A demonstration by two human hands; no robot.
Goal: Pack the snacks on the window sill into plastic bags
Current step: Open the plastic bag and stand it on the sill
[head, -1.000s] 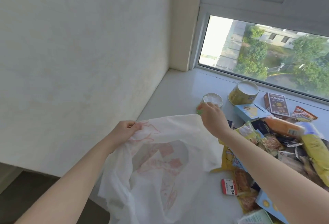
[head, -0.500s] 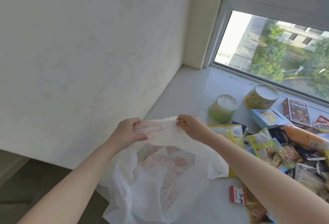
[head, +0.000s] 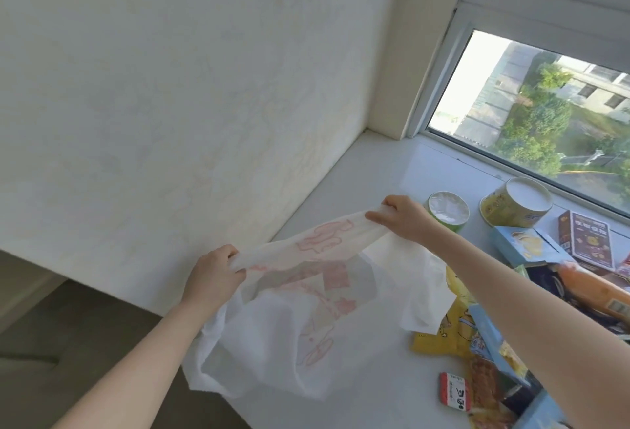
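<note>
Stretching bag (head: 272, 326) wider, right hand (head: 405, 220) has risen.

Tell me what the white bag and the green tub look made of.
The white bag looks like thin plastic film, matte and semi-translucent: its red print shows through and it crumples softly. The green tub is probably printed paperboard, with a shiny film seal on top that catches light.

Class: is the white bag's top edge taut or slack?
Taut: left hand and right hand pinch the white bag, its edge stretched straight between them.
</note>
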